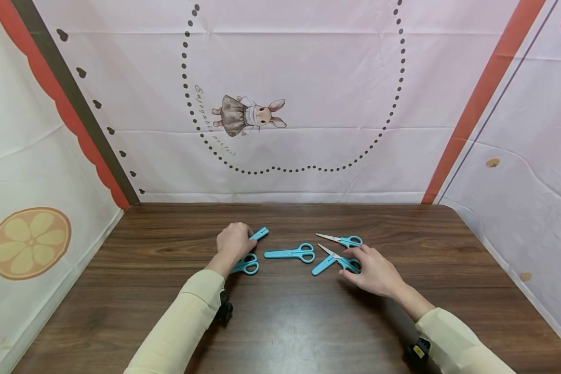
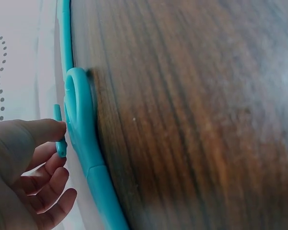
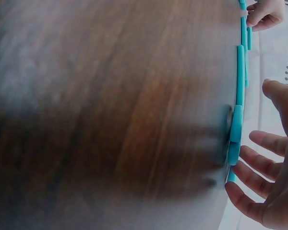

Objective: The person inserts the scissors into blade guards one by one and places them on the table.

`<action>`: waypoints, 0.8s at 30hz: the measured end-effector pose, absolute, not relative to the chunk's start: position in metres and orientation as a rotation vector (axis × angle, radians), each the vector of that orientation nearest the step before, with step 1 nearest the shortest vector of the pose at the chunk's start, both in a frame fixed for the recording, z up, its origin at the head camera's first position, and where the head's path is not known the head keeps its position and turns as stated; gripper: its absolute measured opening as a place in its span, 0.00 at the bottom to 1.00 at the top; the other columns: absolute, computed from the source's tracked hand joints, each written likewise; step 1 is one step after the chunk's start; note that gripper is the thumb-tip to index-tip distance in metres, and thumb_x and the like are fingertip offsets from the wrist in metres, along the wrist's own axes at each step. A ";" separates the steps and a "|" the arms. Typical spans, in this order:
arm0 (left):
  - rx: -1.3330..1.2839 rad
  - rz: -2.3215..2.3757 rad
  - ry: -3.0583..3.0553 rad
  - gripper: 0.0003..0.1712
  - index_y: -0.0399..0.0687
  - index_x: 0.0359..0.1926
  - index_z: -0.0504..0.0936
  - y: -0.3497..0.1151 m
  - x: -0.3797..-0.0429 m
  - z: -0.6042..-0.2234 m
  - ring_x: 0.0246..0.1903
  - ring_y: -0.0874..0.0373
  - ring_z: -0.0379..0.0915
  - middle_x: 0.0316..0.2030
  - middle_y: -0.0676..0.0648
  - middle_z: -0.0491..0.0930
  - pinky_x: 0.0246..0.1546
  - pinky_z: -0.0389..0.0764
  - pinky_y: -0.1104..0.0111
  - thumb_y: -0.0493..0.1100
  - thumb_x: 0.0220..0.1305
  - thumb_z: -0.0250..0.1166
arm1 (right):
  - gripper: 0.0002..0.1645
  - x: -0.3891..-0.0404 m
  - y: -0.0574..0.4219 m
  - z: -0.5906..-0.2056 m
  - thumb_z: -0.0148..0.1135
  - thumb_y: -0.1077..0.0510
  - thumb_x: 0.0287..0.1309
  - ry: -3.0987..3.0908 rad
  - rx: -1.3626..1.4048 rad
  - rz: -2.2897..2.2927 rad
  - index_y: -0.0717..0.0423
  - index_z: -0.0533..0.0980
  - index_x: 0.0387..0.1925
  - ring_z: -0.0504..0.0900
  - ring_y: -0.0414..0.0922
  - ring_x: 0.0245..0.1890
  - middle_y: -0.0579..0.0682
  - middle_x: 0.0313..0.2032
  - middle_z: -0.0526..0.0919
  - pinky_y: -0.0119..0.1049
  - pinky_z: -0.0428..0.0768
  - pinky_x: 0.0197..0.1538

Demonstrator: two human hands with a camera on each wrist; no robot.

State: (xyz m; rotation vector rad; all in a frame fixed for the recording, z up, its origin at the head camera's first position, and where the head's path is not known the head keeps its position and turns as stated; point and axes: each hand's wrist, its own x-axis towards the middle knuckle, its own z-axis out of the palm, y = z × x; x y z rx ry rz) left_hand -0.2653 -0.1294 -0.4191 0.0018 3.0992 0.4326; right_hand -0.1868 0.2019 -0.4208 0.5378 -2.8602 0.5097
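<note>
My left hand [image 1: 235, 241] pinches a small turquoise blade cover [image 1: 260, 233] between thumb and fingers, above the table. Beneath that wrist, partly hidden, are turquoise scissors [image 1: 251, 266] with their blades covered. Covered scissors [image 1: 285, 254] lie flat between my hands. My right hand [image 1: 374, 270] is spread beside the handles of bare-bladed scissors [image 1: 329, 252], its fingers loosely bent around them; in the right wrist view its fingertips [image 3: 245, 151] hold nothing. Those scissors cross over a loose blade cover [image 1: 324, 265]. Just behind lies another bare-bladed pair [image 1: 348, 241].
The brown wood-grain table [image 1: 290, 311] runs back to a printed cloth [image 1: 308, 104] hanging behind it. More cloth hangs along the left and right sides. Dark wrist devices [image 1: 225, 307] are worn near both sleeves.
</note>
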 end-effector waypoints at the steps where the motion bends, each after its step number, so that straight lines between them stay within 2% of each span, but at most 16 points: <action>1: 0.003 0.436 3.100 0.10 0.56 0.37 0.85 -0.130 -0.265 -0.418 0.22 0.59 0.71 0.37 0.50 0.82 0.17 0.69 0.67 0.51 0.56 0.65 | 0.26 -0.187 0.202 -0.421 0.67 0.41 0.46 -2.866 0.536 0.507 0.49 0.78 0.46 0.76 0.47 0.39 0.48 0.42 0.77 0.44 0.75 0.34; 15: 0.167 0.436 3.181 0.11 0.53 0.38 0.84 -0.130 -0.255 -0.410 0.26 0.58 0.71 0.35 0.51 0.79 0.21 0.71 0.66 0.51 0.55 0.65 | 0.29 -0.190 0.206 -0.425 0.67 0.39 0.45 -2.926 0.512 0.434 0.50 0.78 0.47 0.74 0.47 0.37 0.52 0.42 0.77 0.42 0.74 0.31; 24: 0.228 0.426 3.210 0.10 0.53 0.36 0.84 -0.127 -0.246 -0.407 0.23 0.60 0.69 0.30 0.53 0.76 0.18 0.70 0.67 0.50 0.55 0.66 | 0.30 -0.190 0.205 -0.428 0.69 0.41 0.43 -2.896 0.543 0.367 0.52 0.78 0.46 0.72 0.45 0.32 0.51 0.38 0.74 0.38 0.70 0.27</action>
